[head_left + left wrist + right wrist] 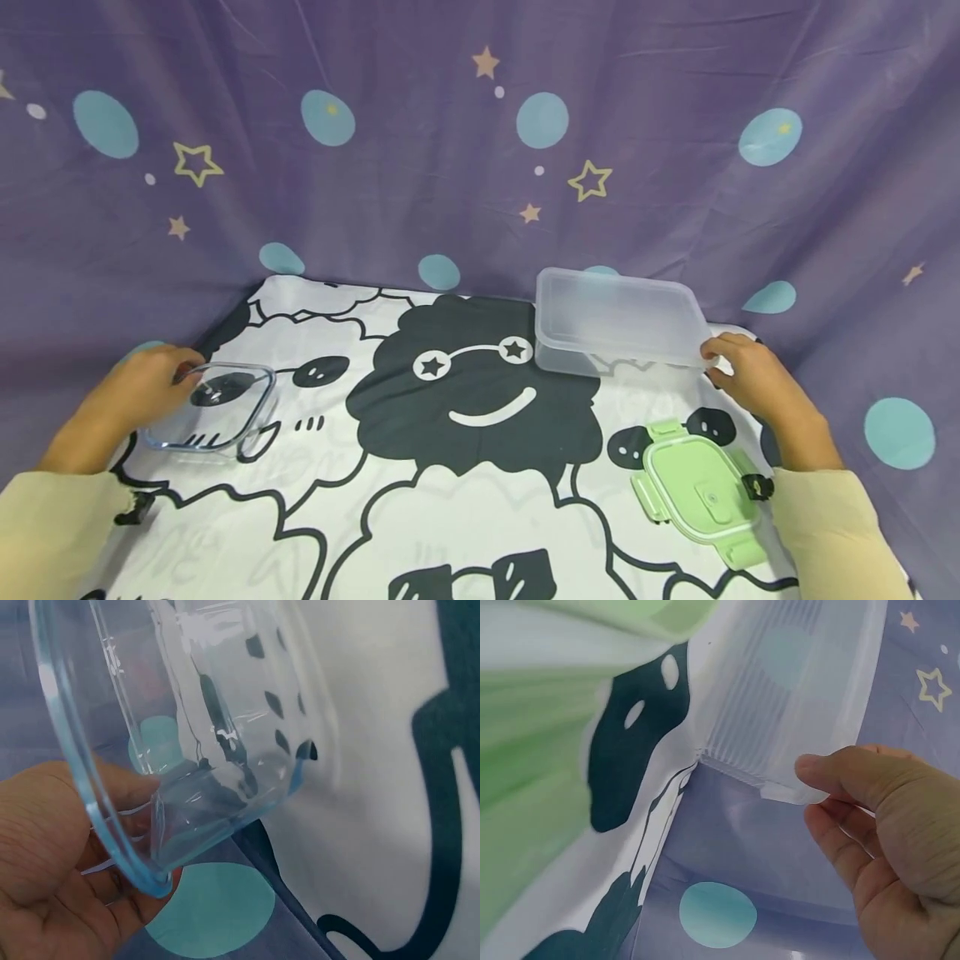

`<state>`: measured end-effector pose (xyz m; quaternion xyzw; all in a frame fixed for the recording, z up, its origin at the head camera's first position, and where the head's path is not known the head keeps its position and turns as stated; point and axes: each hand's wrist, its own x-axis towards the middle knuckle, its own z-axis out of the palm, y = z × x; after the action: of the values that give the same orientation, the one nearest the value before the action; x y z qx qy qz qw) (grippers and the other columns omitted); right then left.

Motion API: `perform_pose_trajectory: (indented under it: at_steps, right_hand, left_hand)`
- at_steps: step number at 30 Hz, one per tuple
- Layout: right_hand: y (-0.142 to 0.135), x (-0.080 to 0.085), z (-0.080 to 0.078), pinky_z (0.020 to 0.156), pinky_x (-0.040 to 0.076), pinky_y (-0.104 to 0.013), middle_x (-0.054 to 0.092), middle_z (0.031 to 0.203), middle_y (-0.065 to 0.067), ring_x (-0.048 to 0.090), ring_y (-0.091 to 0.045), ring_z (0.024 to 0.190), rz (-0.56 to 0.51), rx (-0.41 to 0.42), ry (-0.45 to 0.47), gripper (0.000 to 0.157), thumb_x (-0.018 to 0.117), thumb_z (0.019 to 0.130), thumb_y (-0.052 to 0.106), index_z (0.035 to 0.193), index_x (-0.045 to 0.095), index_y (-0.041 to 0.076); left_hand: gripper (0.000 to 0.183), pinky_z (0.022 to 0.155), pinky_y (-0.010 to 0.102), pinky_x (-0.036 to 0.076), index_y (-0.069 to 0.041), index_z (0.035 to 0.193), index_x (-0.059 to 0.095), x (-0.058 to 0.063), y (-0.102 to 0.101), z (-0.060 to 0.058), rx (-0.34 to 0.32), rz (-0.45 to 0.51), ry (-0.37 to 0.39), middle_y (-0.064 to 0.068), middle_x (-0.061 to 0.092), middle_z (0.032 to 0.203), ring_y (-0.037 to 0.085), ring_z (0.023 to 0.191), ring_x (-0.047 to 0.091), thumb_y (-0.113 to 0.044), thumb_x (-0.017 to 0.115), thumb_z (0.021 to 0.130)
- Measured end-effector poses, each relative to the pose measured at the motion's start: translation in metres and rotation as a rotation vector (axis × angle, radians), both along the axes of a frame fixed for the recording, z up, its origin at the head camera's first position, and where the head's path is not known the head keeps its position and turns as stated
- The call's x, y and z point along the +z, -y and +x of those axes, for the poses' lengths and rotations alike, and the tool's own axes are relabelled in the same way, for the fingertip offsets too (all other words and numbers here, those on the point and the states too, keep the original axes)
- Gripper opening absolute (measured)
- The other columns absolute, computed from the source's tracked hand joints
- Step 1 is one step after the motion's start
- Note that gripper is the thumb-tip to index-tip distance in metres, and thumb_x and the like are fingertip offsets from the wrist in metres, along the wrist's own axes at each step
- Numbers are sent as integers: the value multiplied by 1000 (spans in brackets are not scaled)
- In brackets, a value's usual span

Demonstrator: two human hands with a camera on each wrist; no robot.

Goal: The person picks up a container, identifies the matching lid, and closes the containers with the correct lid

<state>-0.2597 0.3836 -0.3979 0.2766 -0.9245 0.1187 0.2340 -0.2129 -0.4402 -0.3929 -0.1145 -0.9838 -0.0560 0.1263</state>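
Note:
At the left of the head view my left hand (150, 385) holds a clear glass food container (217, 408) by its rim. In the left wrist view the thumb lies inside the container (217, 750) and the fingers curl beneath its thick bluish rim. My right hand (756, 379) pinches the near right corner of a frosted rectangular plastic box (618, 317). Thumb and forefinger meet at that corner in the right wrist view, with ribbing along the side of the box (780, 697). Nearer me, below the right hand, lies a light green clip-on lid (701, 487).
A white cloth with black cartoon sheep (480, 408) covers the table. Behind it hangs a purple curtain (420, 192) with stars and teal spots, close to the plastic box. The green lid's side clips (649, 498) stick outward.

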Motion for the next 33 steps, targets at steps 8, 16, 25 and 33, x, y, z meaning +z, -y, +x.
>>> perform_pose_trajectory:
  at_steps: [8,16,25,33]
  right_hand:
    - [-1,1,4,73,49,-51,68,90,-10,63,-34,84,-14,-14,7,37,84,66,-14,95,68,3]
    - [1,-1,4,74,47,-47,69,91,-9,64,-31,85,-26,-14,1,36,82,67,-16,94,68,4]
    - [1,0,3,74,48,-48,69,91,-10,64,-32,86,-31,-17,15,34,81,69,-16,94,68,3]
    - [1,1,2,75,47,-47,70,93,-11,64,-32,86,-39,-17,9,34,81,69,-16,95,68,3]
  left_hand:
    - [20,65,54,48,5,103,72,1,3,0,63,44,74,6,66,81,30,77,62,-11,71,89]
    - [19,62,47,47,5,99,72,2,2,0,91,63,84,5,65,79,25,73,61,-10,71,88]
    - [17,60,39,45,4,97,71,2,4,0,97,77,98,5,66,79,23,72,61,-11,70,89]
    - [17,61,37,44,2,96,73,4,5,-2,75,87,93,-1,67,77,19,71,59,-13,72,90]
